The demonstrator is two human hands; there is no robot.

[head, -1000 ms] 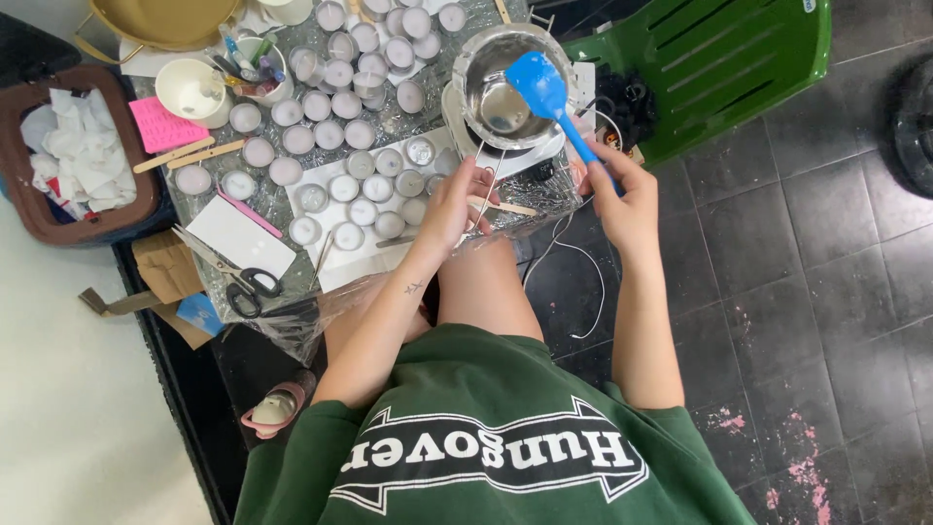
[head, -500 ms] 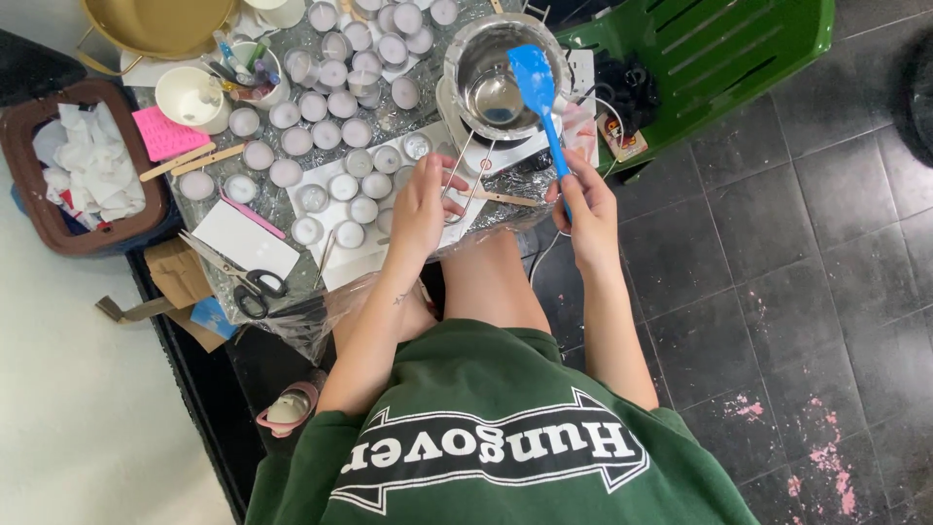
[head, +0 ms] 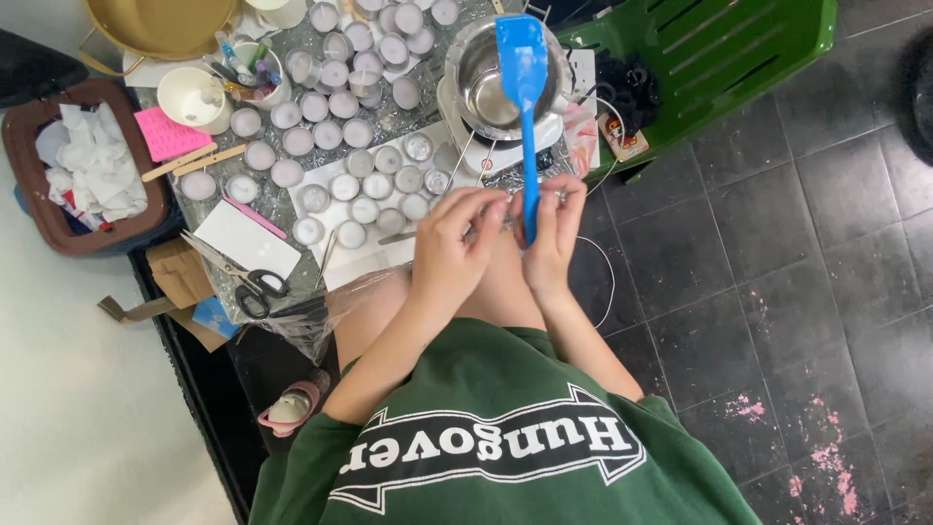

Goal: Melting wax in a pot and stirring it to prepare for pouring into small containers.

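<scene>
My right hand [head: 554, 233] grips the lower end of a blue silicone spatula [head: 526, 117], which stands almost vertical in the view. Its blade lies over the rim of a shiny metal pot [head: 483, 83] on a small white burner at the table's far right. My left hand [head: 455, 245] is pressed close beside the right, its bent fingertips meeting the spatula handle at the table's near edge. Whether it holds something small there is hidden by the fingers. Several small tealight cups [head: 342, 146] cover the foil-wrapped table [head: 389, 122] to the left of the pot.
Scissors [head: 249, 283] and a white card [head: 243, 239] lie at the near left corner. Wooden sticks [head: 190, 161], a pink note [head: 165, 132] and a white cup [head: 190, 97] sit further back. A brown bin of tissues [head: 83, 165] stands left, a green chair [head: 700, 58] right.
My right hand swung the spatula upright and moved left toward my body. My left hand left the pot's wire handle and came over to meet the right hand.
</scene>
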